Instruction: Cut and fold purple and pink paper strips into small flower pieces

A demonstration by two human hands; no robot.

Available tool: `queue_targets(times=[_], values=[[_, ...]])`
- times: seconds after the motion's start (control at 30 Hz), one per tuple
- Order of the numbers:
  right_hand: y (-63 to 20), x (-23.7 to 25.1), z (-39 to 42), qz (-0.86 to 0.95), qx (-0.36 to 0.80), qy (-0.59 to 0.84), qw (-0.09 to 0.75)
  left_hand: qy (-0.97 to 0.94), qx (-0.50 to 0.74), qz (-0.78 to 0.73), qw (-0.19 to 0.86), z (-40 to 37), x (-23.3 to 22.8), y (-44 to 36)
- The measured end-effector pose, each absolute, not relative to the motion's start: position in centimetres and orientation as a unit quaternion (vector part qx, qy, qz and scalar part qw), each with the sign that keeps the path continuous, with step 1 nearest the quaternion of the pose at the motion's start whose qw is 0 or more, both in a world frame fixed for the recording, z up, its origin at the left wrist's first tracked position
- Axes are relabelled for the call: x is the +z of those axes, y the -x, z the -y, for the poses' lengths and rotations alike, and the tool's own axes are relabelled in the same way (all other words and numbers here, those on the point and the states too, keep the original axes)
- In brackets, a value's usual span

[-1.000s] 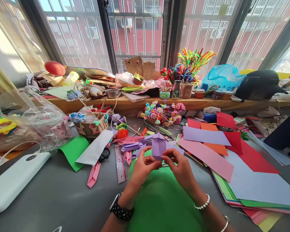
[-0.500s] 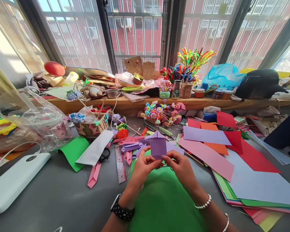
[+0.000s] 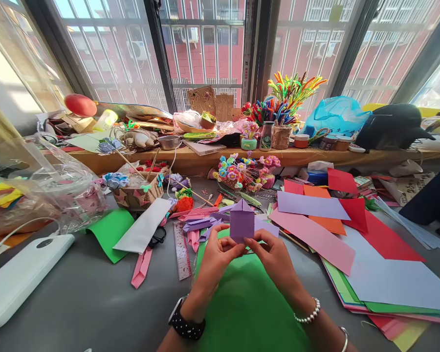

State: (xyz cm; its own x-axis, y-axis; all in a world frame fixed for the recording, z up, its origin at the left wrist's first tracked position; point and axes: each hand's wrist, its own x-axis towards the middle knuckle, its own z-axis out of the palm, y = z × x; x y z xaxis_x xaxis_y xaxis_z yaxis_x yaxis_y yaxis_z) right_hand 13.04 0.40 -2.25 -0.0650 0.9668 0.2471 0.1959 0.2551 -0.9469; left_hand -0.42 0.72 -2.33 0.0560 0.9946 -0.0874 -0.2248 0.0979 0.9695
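A piece of folded purple paper [image 3: 242, 224] stands upright between my hands, its top corners folded in to a point. My left hand [image 3: 220, 252] pinches its lower left corner between thumb and fingers. The lower right edge is gripped by my right hand [image 3: 269, 247], thumb in front. Beneath both hands lies a bright green surface [image 3: 253, 303]. Just behind the paper is a heap of folded purple strips [image 3: 201, 223], mixed with pink ones. To the left of my left hand rests a ruler [image 3: 182, 252] with pink markings.
Stacked coloured sheets [image 3: 403, 283] spread over the right side. On the left are a white power bank [image 3: 29, 278], a white folded sheet [image 3: 144, 226], a green sheet [image 3: 112, 234] and a folded pink strip [image 3: 142, 266]. Craft flowers [image 3: 238, 171] stand at the back, below a cluttered sill [image 3: 205, 159].
The purple paper has turned slightly and sits a touch further right, more square to my view. Both hands keep their hold on it.
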Motion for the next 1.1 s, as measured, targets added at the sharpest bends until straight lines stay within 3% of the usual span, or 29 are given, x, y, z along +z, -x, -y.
queue_targets(times=[0.3, 0.5, 0.63, 0.77, 1.1], values=[[-13.6, -2.3, -0.6, 0.582, 0.352, 0.515, 0.522, -0.438, 0.519, -0.420, 0.601, -1.0, -2.3, 0.0], [-17.2, -2.2, -2.1, 0.448, 0.313, 0.541, 0.639, -0.482, 0.459, -0.441, 0.602, -1.2, -2.2, 1.3], [-17.0, -1.1, -1.7, 0.542, 0.333, 0.497, 0.590, -0.594, 0.325, -0.394, 0.621, -1.1, -1.8, 2.1], [-16.4, -0.5, -1.3, 0.626, 0.375, 0.485, 0.482, -0.647, 0.291, -0.375, 0.596, -1.1, -1.3, 2.7], [-16.3, -1.2, -1.5, 0.647, 0.386, 0.534, 0.384, -0.518, 0.487, -0.448, 0.542, -2.2, -1.7, 3.1]])
